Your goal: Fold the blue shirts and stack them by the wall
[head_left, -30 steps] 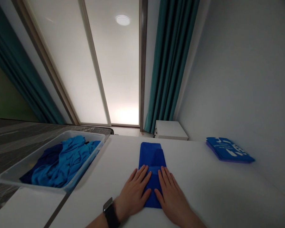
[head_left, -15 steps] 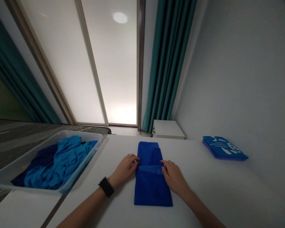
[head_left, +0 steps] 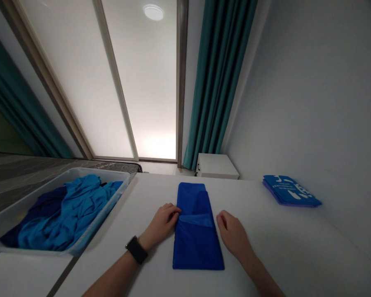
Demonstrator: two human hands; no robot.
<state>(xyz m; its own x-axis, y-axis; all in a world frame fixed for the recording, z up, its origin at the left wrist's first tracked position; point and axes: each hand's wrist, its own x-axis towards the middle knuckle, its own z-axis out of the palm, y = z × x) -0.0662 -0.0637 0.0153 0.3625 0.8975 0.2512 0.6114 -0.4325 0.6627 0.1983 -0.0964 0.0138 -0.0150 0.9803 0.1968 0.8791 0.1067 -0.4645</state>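
A blue cloth (head_left: 198, 247) lies flat on the white table, folded into a long narrow shape with a fold line across its middle. At its left edge is my left hand (head_left: 163, 220), fingers bent together with the tips closed on the border; a black watch (head_left: 137, 250) is on that wrist. My right hand (head_left: 233, 233) rests just right of the cloth, apart from it, fingers curled in with nothing visible in them.
On the left stands a clear plastic bin (head_left: 89, 231) with crumpled blue fabrics (head_left: 71, 210) inside. A stack of folded blue printed cloths (head_left: 292, 190) lies at the table's right, near the wall. Beyond the far edge stands a white cabinet (head_left: 218, 165).
My right hand has come off the cloth's right edge and its fingers have curled in. My left hand stays at the left edge. The view has shifted slightly.
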